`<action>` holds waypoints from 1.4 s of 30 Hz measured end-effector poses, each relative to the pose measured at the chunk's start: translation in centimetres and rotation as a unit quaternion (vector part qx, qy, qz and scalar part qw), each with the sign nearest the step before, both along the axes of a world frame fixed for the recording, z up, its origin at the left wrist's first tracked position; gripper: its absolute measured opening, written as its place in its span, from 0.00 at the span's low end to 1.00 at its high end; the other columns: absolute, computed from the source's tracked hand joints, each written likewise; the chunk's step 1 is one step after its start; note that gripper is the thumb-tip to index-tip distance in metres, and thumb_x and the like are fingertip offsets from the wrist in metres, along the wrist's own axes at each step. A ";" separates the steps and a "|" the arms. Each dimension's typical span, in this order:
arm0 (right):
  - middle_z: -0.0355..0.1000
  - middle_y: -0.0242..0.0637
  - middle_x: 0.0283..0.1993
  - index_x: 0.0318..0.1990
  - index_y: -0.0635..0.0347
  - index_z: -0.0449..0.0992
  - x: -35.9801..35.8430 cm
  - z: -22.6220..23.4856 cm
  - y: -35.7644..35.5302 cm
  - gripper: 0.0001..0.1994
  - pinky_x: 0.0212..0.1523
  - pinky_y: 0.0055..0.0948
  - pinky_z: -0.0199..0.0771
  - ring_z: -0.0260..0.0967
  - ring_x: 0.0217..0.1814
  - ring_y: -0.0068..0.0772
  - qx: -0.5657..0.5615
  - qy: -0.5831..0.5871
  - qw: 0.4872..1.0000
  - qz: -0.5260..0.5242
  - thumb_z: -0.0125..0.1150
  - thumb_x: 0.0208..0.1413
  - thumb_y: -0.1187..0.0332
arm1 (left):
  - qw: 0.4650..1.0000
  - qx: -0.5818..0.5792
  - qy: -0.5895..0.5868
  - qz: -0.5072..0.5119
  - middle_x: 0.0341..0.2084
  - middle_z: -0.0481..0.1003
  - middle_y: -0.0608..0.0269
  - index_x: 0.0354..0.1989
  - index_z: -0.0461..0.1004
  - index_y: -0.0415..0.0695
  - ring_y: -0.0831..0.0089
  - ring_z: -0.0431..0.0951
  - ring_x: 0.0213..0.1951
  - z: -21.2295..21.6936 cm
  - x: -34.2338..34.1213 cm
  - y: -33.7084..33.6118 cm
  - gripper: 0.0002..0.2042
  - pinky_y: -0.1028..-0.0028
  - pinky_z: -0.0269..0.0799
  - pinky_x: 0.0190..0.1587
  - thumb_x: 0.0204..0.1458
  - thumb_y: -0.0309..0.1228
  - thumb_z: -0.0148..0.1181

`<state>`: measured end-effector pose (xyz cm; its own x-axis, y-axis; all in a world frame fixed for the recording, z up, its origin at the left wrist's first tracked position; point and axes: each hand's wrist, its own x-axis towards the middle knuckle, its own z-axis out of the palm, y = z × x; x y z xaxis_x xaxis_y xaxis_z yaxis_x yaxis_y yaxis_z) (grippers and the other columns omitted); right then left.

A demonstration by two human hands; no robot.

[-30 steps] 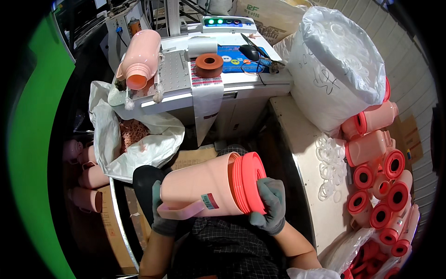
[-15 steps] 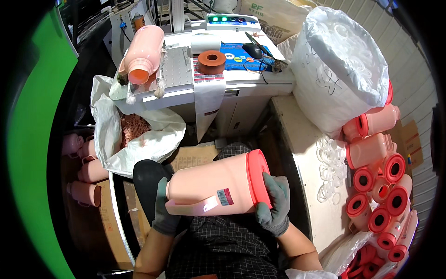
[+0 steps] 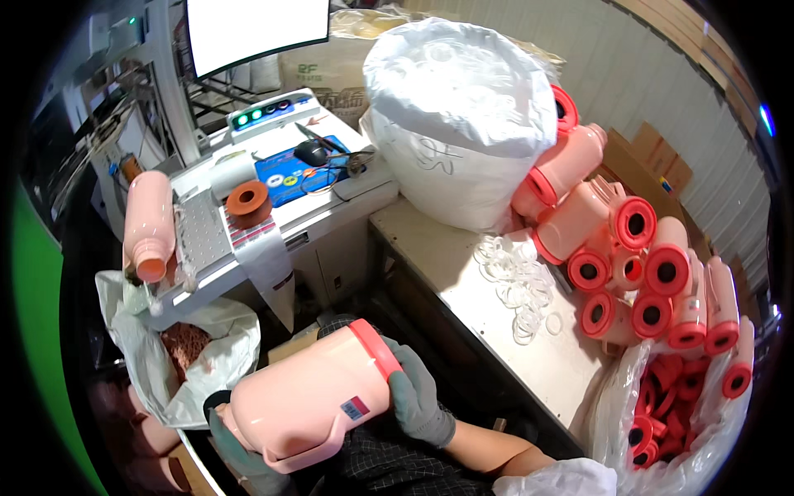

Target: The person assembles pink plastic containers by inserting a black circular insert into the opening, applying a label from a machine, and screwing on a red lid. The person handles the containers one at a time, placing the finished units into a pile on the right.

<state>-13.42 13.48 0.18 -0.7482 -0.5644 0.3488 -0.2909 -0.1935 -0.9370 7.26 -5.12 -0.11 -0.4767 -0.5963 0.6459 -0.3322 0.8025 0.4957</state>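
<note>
A pink plastic jug [image 3: 302, 397] with a red base ring [image 3: 376, 351] lies sideways over my lap, its base end pointing up and right. Its handle [image 3: 310, 450] faces down toward me, and a small red and white barcode sticker [image 3: 355, 407] sits on its side. My left hand [image 3: 244, 455], in a grey-green glove, grips the narrow neck end, with some fingers hidden beneath it. My right hand [image 3: 420, 401], gloved alike, is closed around the red ring at the other end.
Right of me, a bench [image 3: 447, 281] bears white rings [image 3: 517, 285], a full white sack [image 3: 455, 124] and stacked pink jugs [image 3: 575, 219]. A bag of red rings [image 3: 616, 397] stands lower right. Ahead left, a worktable holds another pink bottle [image 3: 149, 215] and an orange tape roll [image 3: 248, 202].
My view has swung right, bringing the bag of red rings and a bright screen into sight. The jug stays between both hands, now tilted more, with its handle turned lower.
</note>
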 end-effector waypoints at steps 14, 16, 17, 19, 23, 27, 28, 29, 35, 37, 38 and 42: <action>0.71 0.37 0.68 0.70 0.60 0.67 -9.2 4.0 8.1 0.29 0.69 0.37 0.71 0.70 0.67 0.31 -0.377 -0.318 0.865 -0.091 0.44 0.76 0.45 | 0.926 0.289 0.126 -0.207 0.66 0.65 0.43 0.72 0.57 0.33 0.49 0.67 0.66 5.9 -2.4 4.2 0.46 0.56 0.61 0.70 0.53 0.50 0.73; 0.68 0.39 0.70 0.70 0.61 0.66 -11.7 9.9 9.8 0.28 0.72 0.39 0.66 0.67 0.70 0.35 -0.418 -0.045 0.878 -0.227 0.43 0.77 0.47 | 0.926 0.307 0.080 -0.205 0.66 0.66 0.47 0.70 0.61 0.35 0.54 0.68 0.66 4.8 -2.2 4.4 0.38 0.59 0.61 0.70 0.58 0.42 0.70; 0.68 0.41 0.69 0.69 0.62 0.65 -13.5 12.8 9.6 0.27 0.71 0.39 0.67 0.67 0.70 0.35 -0.425 0.033 0.854 -0.299 0.48 0.75 0.50 | 0.936 0.286 0.043 -0.199 0.65 0.67 0.48 0.70 0.63 0.35 0.54 0.68 0.65 3.7 -1.5 4.3 0.35 0.59 0.61 0.70 0.58 0.39 0.69; 0.67 0.44 0.67 0.68 0.64 0.63 -17.9 19.6 9.1 0.26 0.69 0.39 0.69 0.67 0.68 0.36 -0.419 0.199 0.771 -0.435 0.59 0.73 0.57 | 0.947 0.254 -0.028 -0.196 0.64 0.68 0.50 0.68 0.65 0.37 0.56 0.69 0.64 1.1 -0.7 3.8 0.31 0.60 0.62 0.69 0.59 0.34 0.68; 0.68 0.47 0.59 0.65 0.66 0.66 -34.2 31.5 8.5 0.29 0.61 0.43 0.70 0.64 0.61 0.42 -0.147 0.396 0.611 -0.670 0.70 0.64 0.59 | 0.939 0.218 -0.062 -0.258 0.62 0.69 0.50 0.66 0.67 0.38 0.54 0.70 0.63 0.6 -3.0 4.9 0.27 0.60 0.64 0.66 0.60 0.32 0.67; 0.66 0.51 0.66 0.70 0.65 0.65 -27.1 29.0 -5.2 0.33 0.72 0.44 0.57 0.58 0.69 0.50 -0.190 0.499 0.708 -0.462 0.71 0.62 0.61 | 0.962 0.223 -0.060 -0.147 0.62 0.70 0.48 0.64 0.68 0.38 0.54 0.71 0.62 1.3 1.0 3.3 0.29 0.58 0.67 0.64 0.56 0.34 0.70; 0.66 0.50 0.67 0.70 0.66 0.64 -21.5 30.2 -5.1 0.31 0.72 0.43 0.57 0.59 0.71 0.50 -0.215 0.566 0.696 -0.387 0.68 0.63 0.66 | 0.968 0.174 0.010 -0.182 0.56 0.72 0.45 0.60 0.69 0.36 0.50 0.74 0.57 1.0 0.3 3.2 0.26 0.57 0.71 0.59 0.55 0.31 0.69; 0.66 0.49 0.66 0.69 0.67 0.65 -18.3 25.3 -6.2 0.30 0.71 0.43 0.58 0.60 0.70 0.50 -0.191 0.566 0.738 -0.313 0.67 0.61 0.68 | 0.982 0.121 0.035 -0.141 0.50 0.74 0.41 0.56 0.70 0.34 0.47 0.76 0.51 1.1 0.5 3.2 0.22 0.55 0.75 0.54 0.54 0.28 0.67; 0.70 0.49 0.61 0.63 0.66 0.72 -3.4 -3.1 -8.0 0.26 0.68 0.44 0.65 0.66 0.66 0.52 0.132 0.343 0.927 0.077 0.67 0.55 0.74 | 0.974 0.133 0.064 0.172 0.45 0.76 0.42 0.51 0.74 0.33 0.44 0.77 0.47 -6.3 8.2 -4.7 0.20 0.56 0.76 0.52 0.52 0.27 0.70; 0.71 0.50 0.58 0.61 0.64 0.75 -0.3 -6.0 -7.3 0.24 0.65 0.45 0.68 0.68 0.63 0.52 0.183 0.338 0.912 0.144 0.70 0.55 0.72 | 0.943 0.161 0.023 0.291 0.40 0.76 0.44 0.47 0.74 0.33 0.46 0.76 0.45 -13.2 14.7 -8.6 0.17 0.56 0.74 0.51 0.53 0.29 0.69; 0.72 0.50 0.57 0.60 0.63 0.76 0.7 -6.7 -6.8 0.24 0.64 0.47 0.69 0.69 0.61 0.52 0.218 0.358 0.893 0.162 0.71 0.55 0.71 | 0.919 0.179 -0.040 0.350 0.38 0.75 0.45 0.45 0.74 0.34 0.47 0.76 0.45 -16.2 18.8 -10.1 0.15 0.55 0.73 0.50 0.55 0.31 0.68; 0.73 0.47 0.53 0.58 0.62 0.78 1.4 -6.4 -7.1 0.21 0.62 0.48 0.69 0.70 0.58 0.50 0.308 0.320 0.877 0.184 0.68 0.57 0.68 | 0.840 0.202 -0.046 0.502 0.60 0.70 0.35 0.63 0.67 0.32 0.40 0.68 0.61 -21.1 27.2 -16.8 0.31 0.51 0.62 0.66 0.58 0.43 0.61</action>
